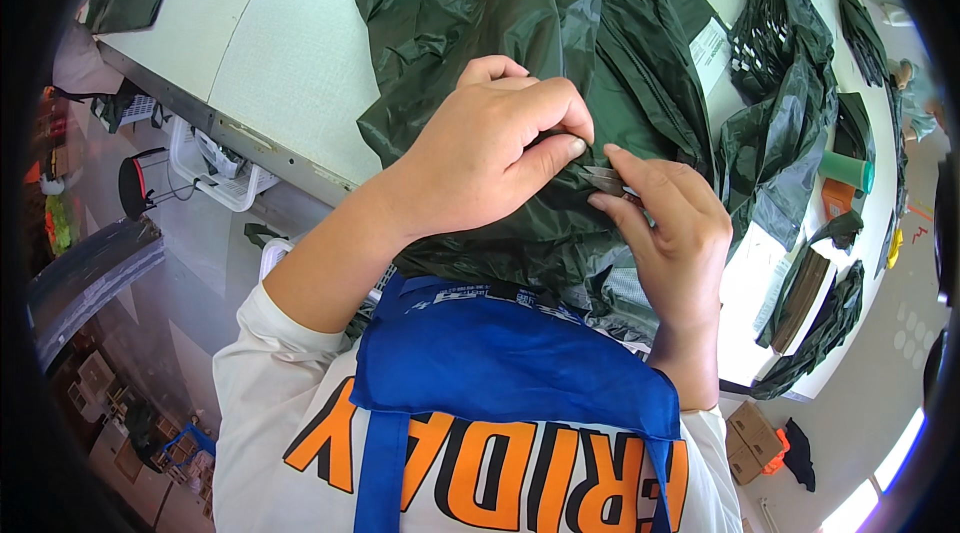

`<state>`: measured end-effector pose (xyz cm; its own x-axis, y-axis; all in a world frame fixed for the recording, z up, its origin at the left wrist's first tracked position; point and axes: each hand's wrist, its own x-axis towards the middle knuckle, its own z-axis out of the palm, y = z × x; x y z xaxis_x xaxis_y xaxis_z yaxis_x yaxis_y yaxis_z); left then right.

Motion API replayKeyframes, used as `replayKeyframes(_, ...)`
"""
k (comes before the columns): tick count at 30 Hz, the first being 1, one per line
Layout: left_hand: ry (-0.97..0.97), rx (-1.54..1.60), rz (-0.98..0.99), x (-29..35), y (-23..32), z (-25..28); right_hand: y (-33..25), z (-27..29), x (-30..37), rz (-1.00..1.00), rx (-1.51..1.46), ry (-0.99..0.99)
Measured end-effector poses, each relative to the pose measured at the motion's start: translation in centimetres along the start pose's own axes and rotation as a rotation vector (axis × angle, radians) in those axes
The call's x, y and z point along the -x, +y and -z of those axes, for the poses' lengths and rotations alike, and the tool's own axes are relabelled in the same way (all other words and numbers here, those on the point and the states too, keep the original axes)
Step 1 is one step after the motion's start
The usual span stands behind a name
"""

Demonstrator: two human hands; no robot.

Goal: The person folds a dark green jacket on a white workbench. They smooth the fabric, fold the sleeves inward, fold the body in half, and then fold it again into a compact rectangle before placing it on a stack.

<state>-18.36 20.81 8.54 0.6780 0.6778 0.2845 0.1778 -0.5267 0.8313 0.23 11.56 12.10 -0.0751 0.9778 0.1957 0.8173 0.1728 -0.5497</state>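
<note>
A large piece of shiny dark green fabric (470,18) is spread in folds over the white table in front of me. My left hand (495,143) pinches a bit of it between thumb and curled fingers. Close beside, my right hand (672,223) grips small metal thread snips (604,175). Their blades point left at the cloth near my left thumb. Most of the snips' body is hidden by my right fingers. Whether the blades touch a thread is too small to tell.
Bunched dark fabric strips (765,43) lie on the right, near a green cone (847,170) and an orange box (837,199). A white label (710,53) sits by the fabric. Beyond the table's left edge (250,138) stands a white plastic basket (235,188). My blue apron (510,353) meets the near side.
</note>
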Motion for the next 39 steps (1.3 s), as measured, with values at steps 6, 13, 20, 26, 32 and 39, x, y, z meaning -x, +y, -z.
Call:
replayKeyframes(6,-0.019,0.025,0.033,0.2,-0.3,0.1,0.6,0.0,0.3,-0.1,-0.249,0.023)
replayKeyframes(13,-0.086,0.05,0.084,0.9,0.2,-1.5,5.3,-2.5,-0.8,-0.661,-0.911,0.09)
replayKeyframes(20,-0.399,0.169,-0.079,6.2,-1.2,-7.7,8.4,-9.7,-0.2,-0.767,-0.798,-0.277)
replayKeyframes(26,0.306,-0.52,0.544,6.7,-7.9,-0.2,8.6,-9.3,1.9,-0.856,-0.948,-0.148)
replayKeyframes(32,0.019,0.085,0.992,10.2,-9.7,1.2,7.6,-9.7,2.1,-0.704,-0.854,-0.028)
replayKeyframes(39,0.341,-0.195,0.292,2.4,-7.2,1.2,-0.7,-10.1,0.2,0.25,-0.109,-0.365)
